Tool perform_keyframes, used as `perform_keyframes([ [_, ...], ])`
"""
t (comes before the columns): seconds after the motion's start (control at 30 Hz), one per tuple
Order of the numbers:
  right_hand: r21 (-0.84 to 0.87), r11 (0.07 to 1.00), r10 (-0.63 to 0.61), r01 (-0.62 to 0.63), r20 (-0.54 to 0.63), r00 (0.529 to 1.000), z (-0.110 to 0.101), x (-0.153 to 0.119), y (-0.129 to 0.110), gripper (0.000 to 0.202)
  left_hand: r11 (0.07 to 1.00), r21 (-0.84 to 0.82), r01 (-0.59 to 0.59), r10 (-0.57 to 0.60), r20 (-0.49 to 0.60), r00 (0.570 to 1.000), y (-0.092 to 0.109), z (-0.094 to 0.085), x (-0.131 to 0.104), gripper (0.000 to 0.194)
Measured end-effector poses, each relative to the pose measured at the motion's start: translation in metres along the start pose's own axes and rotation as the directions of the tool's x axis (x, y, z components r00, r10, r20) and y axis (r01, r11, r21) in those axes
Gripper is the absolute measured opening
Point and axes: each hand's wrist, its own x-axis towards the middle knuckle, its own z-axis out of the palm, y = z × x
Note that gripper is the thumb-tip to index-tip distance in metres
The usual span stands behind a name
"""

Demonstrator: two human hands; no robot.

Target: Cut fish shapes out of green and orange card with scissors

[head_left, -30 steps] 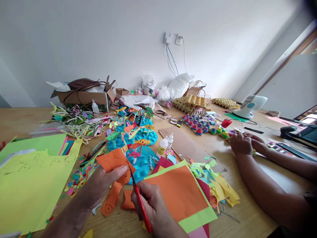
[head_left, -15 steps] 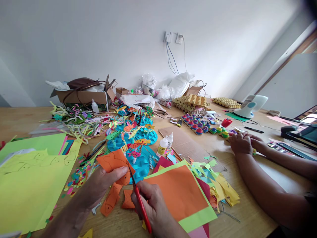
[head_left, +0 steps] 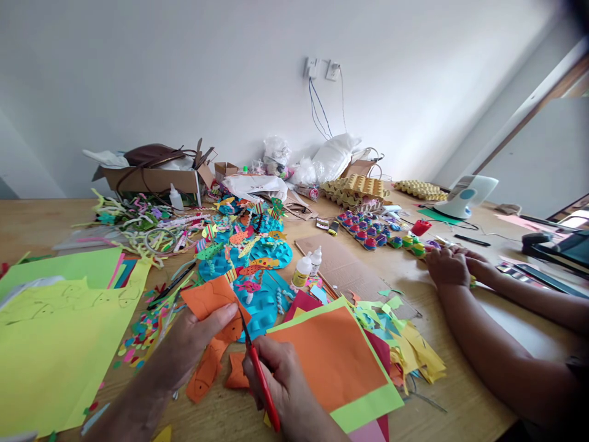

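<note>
Grip, head view: left hand (head_left: 200,334) clamped on orange paper (head_left: 207,298) with drawn outlines; right hand (head_left: 280,368) wrapped around red scissors (head_left: 264,387), blades at paper's edge. I see paper held above tabletop (head_left: 221,420), near blue bumpy base (head_left: 263,307); loose orange piece (head_left: 202,380) just below, flat orange sheet (head_left: 335,359) right of scissors.

Left hand (head_left: 200,334) pinches, thumb (head_left: 224,317) uppermost; right hand (head_left: 280,369) curls just beside it.

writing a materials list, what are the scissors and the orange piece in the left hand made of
Scissors: red handle, smooth and evenly coloured, probably plastic; thin, dark, straight blade, likely metal. Orange piece: looks like matte paper or thin card, given its flat, unshiny colour and drawn lines.
</note>
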Motion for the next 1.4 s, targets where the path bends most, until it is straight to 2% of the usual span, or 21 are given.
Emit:
perform_keyframes([
  [0.23,0.167,0.976,0.138,-0.139,0.021,0.99,0.005,0.004,-0.002,0.05,0.999,-0.032,0.0,-0.003,-0.085,0.996,0.0,0.015,-0.004,0.012],
  [0.47,0.245,0.962,0.116,-0.124,0.046,0.992,0.003,0.004,0.0,0.06,0.999,-0.039,0.024,-0.026,-0.06,0.998,0.001,0.021,-0.007,0.017],
  [0.93,0.241,0.962,0.122,-0.127,0.035,0.992,0.003,0.004,0.0,0.063,0.998,-0.046,0.053,-0.053,0.001,0.999,-0.004,0.029,-0.011,0.03],
  [1.2,0.266,0.959,0.091,-0.093,0.022,0.996,0.004,0.003,0.001,0.066,0.999,-0.025,0.024,-0.024,-0.025,0.999,-0.007,0.029,-0.011,0.03],
  [1.4,0.279,0.953,0.117,-0.116,0.013,0.993,0.005,0.002,0.005,0.069,1.0,0.022,0.006,-0.004,-0.052,0.999,-0.009,0.028,-0.01,0.03],
])
